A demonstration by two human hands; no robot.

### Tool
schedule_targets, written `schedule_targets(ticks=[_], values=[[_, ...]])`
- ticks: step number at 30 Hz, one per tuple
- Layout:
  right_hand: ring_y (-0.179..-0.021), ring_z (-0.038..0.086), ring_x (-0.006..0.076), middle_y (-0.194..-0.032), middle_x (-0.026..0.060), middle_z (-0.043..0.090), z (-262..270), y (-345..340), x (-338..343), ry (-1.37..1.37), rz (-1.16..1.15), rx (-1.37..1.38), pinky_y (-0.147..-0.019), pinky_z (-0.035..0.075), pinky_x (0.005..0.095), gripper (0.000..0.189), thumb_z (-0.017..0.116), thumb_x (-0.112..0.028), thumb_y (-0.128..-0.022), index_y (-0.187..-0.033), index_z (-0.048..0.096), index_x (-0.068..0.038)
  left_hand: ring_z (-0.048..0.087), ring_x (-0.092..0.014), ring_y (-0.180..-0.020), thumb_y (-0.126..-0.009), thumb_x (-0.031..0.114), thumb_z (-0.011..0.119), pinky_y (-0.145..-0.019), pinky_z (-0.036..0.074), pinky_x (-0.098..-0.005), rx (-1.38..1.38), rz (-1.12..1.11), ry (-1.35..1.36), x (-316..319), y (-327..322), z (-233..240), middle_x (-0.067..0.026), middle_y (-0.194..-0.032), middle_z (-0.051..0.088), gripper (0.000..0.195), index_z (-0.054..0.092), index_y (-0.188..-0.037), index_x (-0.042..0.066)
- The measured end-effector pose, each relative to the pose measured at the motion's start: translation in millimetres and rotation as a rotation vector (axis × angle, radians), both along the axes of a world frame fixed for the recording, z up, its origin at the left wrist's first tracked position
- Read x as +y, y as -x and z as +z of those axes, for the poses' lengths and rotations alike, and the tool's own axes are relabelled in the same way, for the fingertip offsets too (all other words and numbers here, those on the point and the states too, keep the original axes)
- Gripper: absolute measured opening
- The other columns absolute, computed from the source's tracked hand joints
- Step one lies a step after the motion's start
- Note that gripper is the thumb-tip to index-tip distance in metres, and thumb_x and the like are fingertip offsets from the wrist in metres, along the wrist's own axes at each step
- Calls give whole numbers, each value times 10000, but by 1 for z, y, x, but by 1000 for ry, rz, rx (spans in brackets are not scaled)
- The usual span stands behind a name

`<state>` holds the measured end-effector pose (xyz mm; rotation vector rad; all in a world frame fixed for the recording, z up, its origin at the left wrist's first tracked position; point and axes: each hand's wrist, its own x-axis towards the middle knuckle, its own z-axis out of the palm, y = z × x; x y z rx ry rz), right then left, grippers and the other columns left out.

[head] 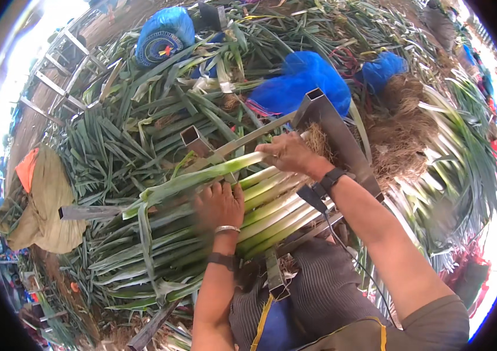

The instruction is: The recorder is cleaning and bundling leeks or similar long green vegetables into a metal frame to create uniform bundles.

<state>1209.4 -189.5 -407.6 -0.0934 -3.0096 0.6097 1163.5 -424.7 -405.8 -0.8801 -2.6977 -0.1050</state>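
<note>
A row of leeks lies across a metal frame in front of me, white shanks to the right and green leaves to the left. My right hand grips the topmost leek near its root end, beside a tuft of brown roots. Partly blurred, my left hand rests palm down on the leaves, fingers bent; whether it grips any is unclear. An upright metal plate stands by the root ends. A small dark device with a cable hangs by my right wrist.
Square metal tubes of the frame stick up and out, one to the left. Cut leek leaves cover the ground. More rooted leeks are piled at right. Blue plastic bags lie beyond; a metal ladder-like rack stands upper left.
</note>
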Motion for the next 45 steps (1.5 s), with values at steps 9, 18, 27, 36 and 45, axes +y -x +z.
schedule_targets(ticks=[9,18,27,36,45], values=[[-863,584,223,-772,24,591,-13,-9,-1,4,-26,132,-926,333,437,276,627,-492,-861,-1017,700,-276,552,-238,-842,-877,387,581,-859,384,-458,54,-9,1,1,-2,1,-17,-823,637,276,636,-774,137],[-813,608,227,-740,33,629,-14,-9,-8,-88,-12,36,-860,356,428,353,548,-565,-875,-920,707,-253,611,-228,-898,-849,236,647,-824,427,-410,1,-182,-524,-13,1,11,-9,-847,665,92,660,-881,151],[-939,603,205,-875,28,655,-14,-7,-12,-66,-25,-20,-893,319,404,396,475,-608,-888,-956,700,-290,596,-266,-1069,-960,273,487,-951,436,-374,-860,-206,371,-51,146,55,-68,-1163,660,317,660,-1167,108],[-962,589,208,-910,35,645,-11,-20,2,-86,-61,-86,-900,321,389,409,467,-610,-890,-966,697,-281,551,-230,-1108,-935,233,583,-960,444,-349,-1260,3,144,-54,184,56,-29,-1286,569,364,559,-1280,119],[-916,595,224,-882,25,643,-22,-5,-25,-31,-23,135,-872,357,416,378,494,-588,-881,-957,703,-282,643,-353,-963,-855,359,573,-823,504,-403,-936,-277,835,-195,263,22,-161,-1053,682,373,692,-998,36]])
